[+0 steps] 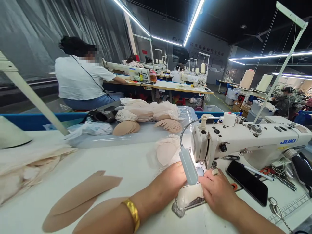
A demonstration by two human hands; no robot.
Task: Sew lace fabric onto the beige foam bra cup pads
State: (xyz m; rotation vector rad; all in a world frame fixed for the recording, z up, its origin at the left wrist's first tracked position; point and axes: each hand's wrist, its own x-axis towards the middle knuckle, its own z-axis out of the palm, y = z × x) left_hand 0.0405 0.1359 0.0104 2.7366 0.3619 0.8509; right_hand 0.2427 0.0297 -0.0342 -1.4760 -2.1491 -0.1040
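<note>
a: how are the hands placed?

b: the left hand (176, 178) and the right hand (216, 188) are working close together at the needle end of the sewing machine (243, 139), right of centre in the frame. the grey lamp (188, 167) is covering the gap between them and hiding some fingertips, so i cannot tell whether either is gripping anything.

a: and the fabric?

b: a lace-edged beige piece (167, 152) is lying on the desk (126, 162) just beyond the left hand, near the middle of the frame. its near edge is disappearing behind that hand.

a: which containers are showing?

b: a translucent plastic box (146, 138) is stretching across the middle, carrying lace-trimmed pieces (151, 110) and fanned beige oval pads (126, 127). i'm not making out whether they're lying inside or on top. a thin plastic bag (97, 128) is slumping at its left end, contents unclear. at the right, in the background, a clear bin (255, 110) is holding pale cloth.

a: anything cut off?

b: larger beige ovals (80, 198) are lying lower left, one running under the left forearm. a cloth heap (26, 169) is running out at the left edge.
</note>
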